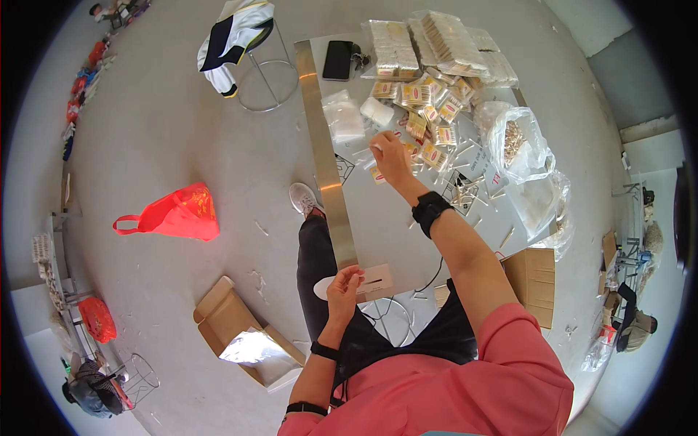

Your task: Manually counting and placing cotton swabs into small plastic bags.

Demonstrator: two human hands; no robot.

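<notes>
My right hand is over the table, its fingers bent together and pointing down. Beside its fingertips shows the edge of a clear plastic bag; what the fingers grip is hidden. Just beyond lies a heap of small clear packets with yellow and white labels and thin sticks inside. Near the table's front left corner my left hand is closed, fingertips pinched together, next to a flat white piece with a dark slot. I cannot make out what it pinches.
Loose pale sticks are scattered right of the packets. Flat clear bags, a black phone and stacked full packs lie farther back. An open bag of sticks stands right. Cardboard boxes and a red bag are on the floor.
</notes>
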